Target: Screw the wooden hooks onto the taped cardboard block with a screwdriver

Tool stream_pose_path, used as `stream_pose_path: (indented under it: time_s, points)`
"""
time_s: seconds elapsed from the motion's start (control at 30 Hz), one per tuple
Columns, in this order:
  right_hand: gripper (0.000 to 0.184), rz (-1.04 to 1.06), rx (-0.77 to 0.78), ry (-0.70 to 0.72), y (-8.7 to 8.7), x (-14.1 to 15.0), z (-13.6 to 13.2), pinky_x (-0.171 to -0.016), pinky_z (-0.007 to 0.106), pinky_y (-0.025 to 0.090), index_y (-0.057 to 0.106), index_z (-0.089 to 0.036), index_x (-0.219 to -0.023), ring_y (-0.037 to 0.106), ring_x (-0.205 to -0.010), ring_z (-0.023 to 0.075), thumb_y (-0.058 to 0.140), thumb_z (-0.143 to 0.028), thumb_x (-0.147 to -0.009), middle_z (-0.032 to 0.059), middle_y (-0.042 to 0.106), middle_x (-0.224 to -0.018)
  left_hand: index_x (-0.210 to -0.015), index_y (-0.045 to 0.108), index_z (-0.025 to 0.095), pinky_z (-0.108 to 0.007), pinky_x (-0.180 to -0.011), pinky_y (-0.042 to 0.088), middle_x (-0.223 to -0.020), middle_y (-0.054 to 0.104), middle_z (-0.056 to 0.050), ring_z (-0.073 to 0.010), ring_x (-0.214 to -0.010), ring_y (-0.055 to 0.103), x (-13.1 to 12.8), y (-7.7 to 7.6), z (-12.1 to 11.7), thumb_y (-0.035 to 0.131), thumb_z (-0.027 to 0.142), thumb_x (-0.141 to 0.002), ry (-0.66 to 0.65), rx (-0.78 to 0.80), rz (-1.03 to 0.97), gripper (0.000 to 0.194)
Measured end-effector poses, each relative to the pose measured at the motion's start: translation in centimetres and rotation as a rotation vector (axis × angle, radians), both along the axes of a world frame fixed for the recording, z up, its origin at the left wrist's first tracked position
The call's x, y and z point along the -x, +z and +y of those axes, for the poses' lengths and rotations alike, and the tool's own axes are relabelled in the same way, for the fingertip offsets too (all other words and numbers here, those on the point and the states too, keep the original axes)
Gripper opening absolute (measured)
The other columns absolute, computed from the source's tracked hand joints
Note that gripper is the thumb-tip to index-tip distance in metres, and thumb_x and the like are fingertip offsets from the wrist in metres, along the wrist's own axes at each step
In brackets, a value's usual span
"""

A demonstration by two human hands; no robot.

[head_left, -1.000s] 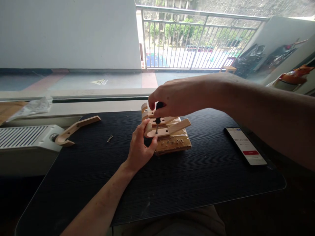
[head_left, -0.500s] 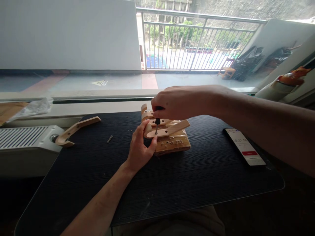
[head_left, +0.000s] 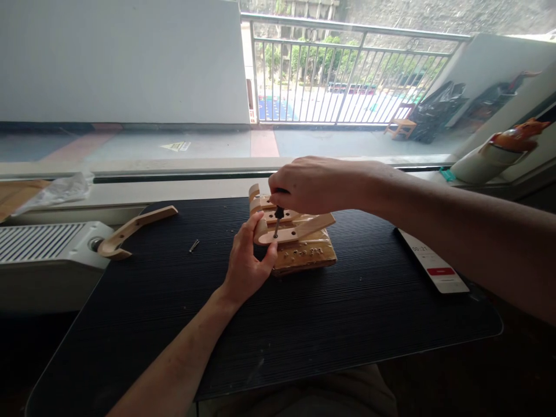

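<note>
My right hand (head_left: 299,184) is closed around the dark handle of a screwdriver (head_left: 278,220), its shaft pointing down. The tip meets a screw hole near the curved end of the nearest wooden hook (head_left: 286,234). My left hand (head_left: 249,258) grips that curved end, thumb at the near side and fingers behind. Beneath lies a tape-wrapped block (head_left: 304,260) with several small holes in its surface. More wooden hooks (head_left: 278,215) of the same kind sit in a row behind, partly covered by my right hand.
Another wooden hook (head_left: 139,223) lies at the table's left edge, with screws (head_left: 194,246) nearer the middle. On the right of the black table (head_left: 347,324) is a phone (head_left: 443,272), partly behind my right forearm. A radiator (head_left: 47,249) stands at left beneath the windowsill.
My right forearm and wrist have dropped slightly and now cover more of the phone. The screwdriver handle leans a little more to the right. My left hand and the hook have stayed still.
</note>
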State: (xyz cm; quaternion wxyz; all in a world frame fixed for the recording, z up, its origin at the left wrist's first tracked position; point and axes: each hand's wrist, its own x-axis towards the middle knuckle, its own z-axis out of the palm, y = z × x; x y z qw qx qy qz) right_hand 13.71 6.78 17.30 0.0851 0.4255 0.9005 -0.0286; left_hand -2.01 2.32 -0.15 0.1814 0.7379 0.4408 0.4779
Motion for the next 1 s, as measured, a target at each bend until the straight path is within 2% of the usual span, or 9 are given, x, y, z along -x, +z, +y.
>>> stream_pose_path:
  time_s: [0.1, 0.23, 0.4, 0.53, 0.67, 0.8, 0.87, 1.0]
  points:
    - [0.033, -0.007, 0.013, 0.007, 1.2, -0.1, -0.4, -0.057, 0.029, 0.030, 0.064, -0.017, -0.101, 0.046, -0.063, 0.0128, 0.047, -0.039, -0.084, 0.0070, 0.062, -0.079, -0.132, 0.034, 0.021, -0.041, -0.101, 0.039, -0.127, 0.050, -0.010, -0.0231, -0.116, 0.050, 0.0, 0.0, 0.0, 0.061, 0.019, -0.076, 0.000, -0.005, 0.003, 0.062]
    - [0.028, 0.005, 0.029, 0.036, 2.3, 0.0, -0.9, -0.056, 0.028, 0.030, 0.065, -0.017, -0.100, 0.047, -0.061, 0.0116, 0.048, -0.030, -0.082, 0.0057, 0.063, -0.078, -0.133, 0.034, 0.022, -0.042, -0.100, 0.040, -0.125, 0.051, -0.010, -0.0237, -0.116, 0.050, 0.1, -0.1, -0.1, 0.061, 0.020, -0.076, 0.011, 0.009, 0.000, 0.063]
    - [0.027, 0.058, 0.017, 0.071, 1.8, 0.4, -0.8, -0.056, 0.028, 0.031, 0.067, -0.017, -0.090, 0.047, -0.060, 0.0125, 0.043, -0.027, -0.083, 0.0069, 0.063, -0.077, -0.133, 0.033, 0.023, -0.042, -0.100, 0.040, -0.125, 0.051, -0.010, -0.0238, -0.115, 0.050, 0.1, -0.3, -0.1, 0.060, 0.020, -0.077, 0.004, 0.026, -0.016, 0.063]
    - [0.031, 0.049, -0.021, 0.006, 1.1, 0.7, -0.8, -0.054, 0.028, 0.029, 0.066, -0.015, -0.086, 0.044, -0.058, 0.0117, 0.040, -0.031, -0.085, 0.0078, 0.062, -0.075, -0.133, 0.033, 0.022, -0.042, -0.101, 0.039, -0.126, 0.051, -0.011, -0.0242, -0.117, 0.049, 0.1, -0.2, -0.1, 0.060, 0.020, -0.076, 0.004, 0.023, -0.015, 0.063]
    - [0.033, 0.017, -0.057, -0.034, 1.3, 0.5, -0.8, -0.053, 0.028, 0.028, 0.065, -0.014, -0.082, 0.041, -0.056, 0.0109, 0.042, -0.038, -0.084, 0.0078, 0.061, -0.073, -0.133, 0.033, 0.022, -0.042, -0.100, 0.039, -0.125, 0.052, -0.011, -0.0237, -0.116, 0.050, 0.1, -0.2, -0.1, 0.060, 0.020, -0.076, -0.002, 0.011, -0.016, 0.063]
    - [0.028, 0.026, 0.015, 0.045, 2.3, 0.5, -1.1, -0.056, 0.028, 0.030, 0.066, -0.018, -0.091, 0.045, -0.059, 0.0119, 0.044, -0.032, -0.083, 0.0065, 0.063, -0.078, -0.133, 0.034, 0.022, -0.042, -0.099, 0.040, -0.126, 0.051, -0.011, -0.0236, -0.115, 0.051, 0.1, -0.2, 0.0, 0.060, 0.020, -0.076, -0.007, 0.006, -0.022, 0.062]
    - [0.026, 0.035, 0.052, 0.090, 2.6, 0.6, -1.4, -0.057, 0.028, 0.031, 0.066, -0.019, -0.089, 0.046, -0.059, 0.0118, 0.043, -0.029, -0.084, 0.0058, 0.064, -0.076, -0.133, 0.034, 0.022, -0.042, -0.099, 0.041, -0.126, 0.051, -0.011, -0.0238, -0.115, 0.051, 0.2, -0.2, 0.0, 0.060, 0.020, -0.076, -0.007, 0.010, -0.019, 0.062]
    - [0.028, 0.036, 0.049, 0.081, 1.7, 0.5, -1.6, -0.057, 0.027, 0.030, 0.065, -0.016, -0.082, 0.045, -0.059, 0.0111, 0.040, -0.027, -0.086, 0.0062, 0.063, -0.075, -0.133, 0.034, 0.022, -0.042, -0.097, 0.042, -0.123, 0.053, -0.011, -0.0241, -0.114, 0.052, 0.2, -0.1, -0.1, 0.060, 0.020, -0.076, 0.003, 0.010, -0.011, 0.063]
